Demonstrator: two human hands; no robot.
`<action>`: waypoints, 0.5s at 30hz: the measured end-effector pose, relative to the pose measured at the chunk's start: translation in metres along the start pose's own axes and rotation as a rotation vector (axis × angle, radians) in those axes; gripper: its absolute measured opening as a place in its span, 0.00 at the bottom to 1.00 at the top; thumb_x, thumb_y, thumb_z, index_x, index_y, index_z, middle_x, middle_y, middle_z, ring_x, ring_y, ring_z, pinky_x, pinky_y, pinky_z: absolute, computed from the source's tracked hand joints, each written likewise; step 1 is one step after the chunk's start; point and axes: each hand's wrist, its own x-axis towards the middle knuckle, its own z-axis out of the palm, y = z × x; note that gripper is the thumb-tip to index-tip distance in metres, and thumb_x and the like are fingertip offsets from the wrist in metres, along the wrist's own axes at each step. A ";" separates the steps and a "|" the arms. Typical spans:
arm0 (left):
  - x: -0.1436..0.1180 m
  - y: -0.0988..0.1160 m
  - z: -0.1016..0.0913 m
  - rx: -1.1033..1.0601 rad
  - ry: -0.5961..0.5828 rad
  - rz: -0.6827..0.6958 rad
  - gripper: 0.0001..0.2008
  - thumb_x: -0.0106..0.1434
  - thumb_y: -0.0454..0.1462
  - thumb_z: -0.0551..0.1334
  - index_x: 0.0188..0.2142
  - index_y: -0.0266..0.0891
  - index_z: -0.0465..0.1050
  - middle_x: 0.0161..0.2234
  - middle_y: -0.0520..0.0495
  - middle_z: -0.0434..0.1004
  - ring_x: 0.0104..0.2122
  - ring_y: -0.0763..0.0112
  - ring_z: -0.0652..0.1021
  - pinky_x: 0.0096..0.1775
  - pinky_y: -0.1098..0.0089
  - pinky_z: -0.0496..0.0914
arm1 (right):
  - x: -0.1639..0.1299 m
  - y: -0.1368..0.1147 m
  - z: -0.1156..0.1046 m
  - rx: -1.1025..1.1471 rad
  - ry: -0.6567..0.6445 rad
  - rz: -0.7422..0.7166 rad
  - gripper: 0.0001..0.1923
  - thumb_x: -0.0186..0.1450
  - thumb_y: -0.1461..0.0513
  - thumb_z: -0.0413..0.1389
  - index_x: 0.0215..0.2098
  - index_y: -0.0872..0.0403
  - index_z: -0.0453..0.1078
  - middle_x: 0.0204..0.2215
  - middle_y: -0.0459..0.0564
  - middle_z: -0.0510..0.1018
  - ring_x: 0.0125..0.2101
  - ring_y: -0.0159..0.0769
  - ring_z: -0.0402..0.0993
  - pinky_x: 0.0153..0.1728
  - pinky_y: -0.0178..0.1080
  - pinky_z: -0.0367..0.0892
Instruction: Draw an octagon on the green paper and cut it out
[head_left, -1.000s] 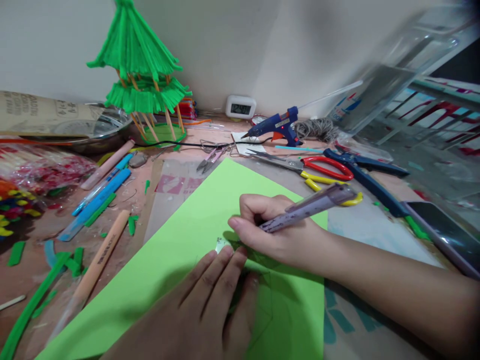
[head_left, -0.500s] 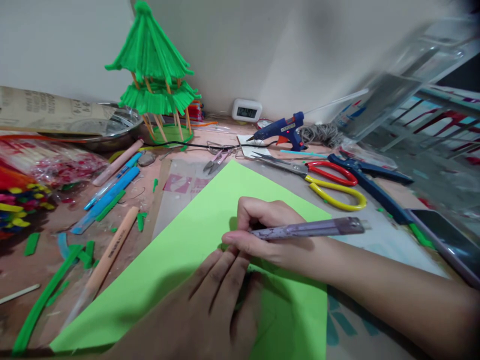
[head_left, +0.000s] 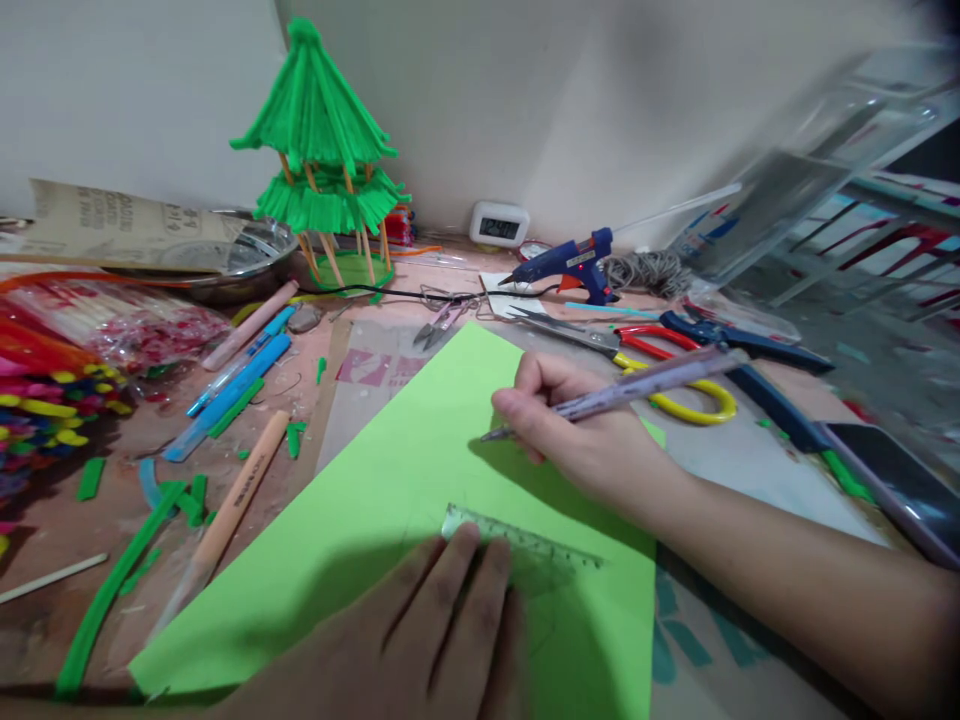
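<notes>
A light green paper sheet (head_left: 390,510) lies on the table in front of me. My left hand (head_left: 442,630) rests flat on it, fingertips pressing a small clear ruler (head_left: 525,543). My right hand (head_left: 585,430) is lifted just beyond the ruler and grips a purple pen (head_left: 637,383), its tip hovering at the paper's upper middle. Faint pencil lines show on the sheet below the ruler.
Red and yellow scissors (head_left: 652,355), blue pliers (head_left: 750,360) and a blue glue gun (head_left: 570,265) lie beyond the sheet. A green pagoda model (head_left: 322,160) stands at the back. Blue pens (head_left: 236,385), green scraps and craft sticks are at left. A phone (head_left: 892,480) lies at right.
My right hand with the pen has lifted away from the ruler towards the far side of the sheet. The ruler, hidden before, now shows under my left fingertips.
</notes>
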 end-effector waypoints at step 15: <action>0.007 0.001 -0.042 -0.148 -0.240 -0.016 0.05 0.66 0.31 0.62 0.37 0.41 0.76 0.32 0.50 0.77 0.30 0.63 0.75 0.32 0.62 0.69 | 0.008 0.015 -0.013 -0.010 0.158 -0.023 0.29 0.66 0.36 0.58 0.28 0.50 0.61 0.14 0.37 0.66 0.15 0.27 0.55 0.18 0.32 0.51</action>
